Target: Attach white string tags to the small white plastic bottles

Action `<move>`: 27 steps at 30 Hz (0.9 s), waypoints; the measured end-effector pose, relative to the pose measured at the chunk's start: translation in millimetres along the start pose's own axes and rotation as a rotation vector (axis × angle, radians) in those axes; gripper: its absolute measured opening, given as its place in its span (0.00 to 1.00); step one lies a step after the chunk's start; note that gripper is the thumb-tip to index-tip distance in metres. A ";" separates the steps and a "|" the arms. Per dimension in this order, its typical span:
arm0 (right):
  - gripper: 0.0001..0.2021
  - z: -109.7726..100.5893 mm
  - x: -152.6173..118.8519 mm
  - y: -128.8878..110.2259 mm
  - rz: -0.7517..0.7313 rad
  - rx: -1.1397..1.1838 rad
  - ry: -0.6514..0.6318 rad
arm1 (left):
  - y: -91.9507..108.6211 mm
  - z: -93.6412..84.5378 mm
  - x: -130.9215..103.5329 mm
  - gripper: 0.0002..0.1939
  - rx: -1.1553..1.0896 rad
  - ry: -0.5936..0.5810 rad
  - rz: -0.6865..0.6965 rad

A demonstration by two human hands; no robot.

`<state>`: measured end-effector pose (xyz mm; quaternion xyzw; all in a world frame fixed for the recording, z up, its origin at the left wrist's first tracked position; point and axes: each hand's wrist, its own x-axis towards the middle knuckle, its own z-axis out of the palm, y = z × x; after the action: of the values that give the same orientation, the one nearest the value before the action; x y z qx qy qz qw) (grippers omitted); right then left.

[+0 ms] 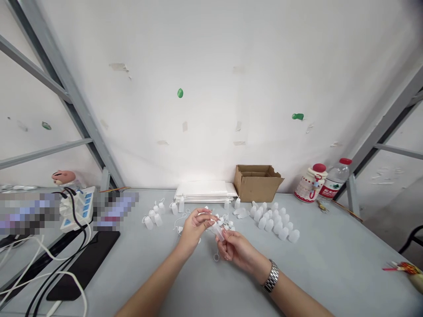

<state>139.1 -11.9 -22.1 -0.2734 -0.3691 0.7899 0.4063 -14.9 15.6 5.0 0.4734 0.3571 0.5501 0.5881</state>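
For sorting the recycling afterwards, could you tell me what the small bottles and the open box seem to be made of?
The small translucent white bottles look like matte plastic, milky and slightly see-through. The open brown box looks like corrugated cardboard, dull with folded flaps.

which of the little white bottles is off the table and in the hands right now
The small bottle held between the left hand and right hand; every other bottle, like the cluster right of them, rests on the table.

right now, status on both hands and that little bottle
Left hand fingers at the small clear bottle's top end. Right hand grips its base, bottle tilted above the table. Loose white bottles right, more bottles left; none between hands.
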 end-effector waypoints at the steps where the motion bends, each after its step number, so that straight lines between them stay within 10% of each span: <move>1: 0.19 0.0 -0.1 -0.1 -0.001 0.009 -0.004 | 1.6 0.3 -0.6 0.17 0.006 -0.004 -0.001; 17: 0.17 1.9 -2.1 -9.7 -0.036 0.115 0.053 | -1.1 -5.4 1.5 0.04 0.473 0.046 -0.018; 27: 0.18 -5.3 -0.9 -18.1 -0.148 0.046 0.120 | 5.2 -11.8 5.5 0.12 -0.019 0.053 -0.240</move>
<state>151.4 -3.6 -10.4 -0.2828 -0.3453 0.7480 0.4912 -26.8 22.7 7.0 0.4067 0.4215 0.4914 0.6446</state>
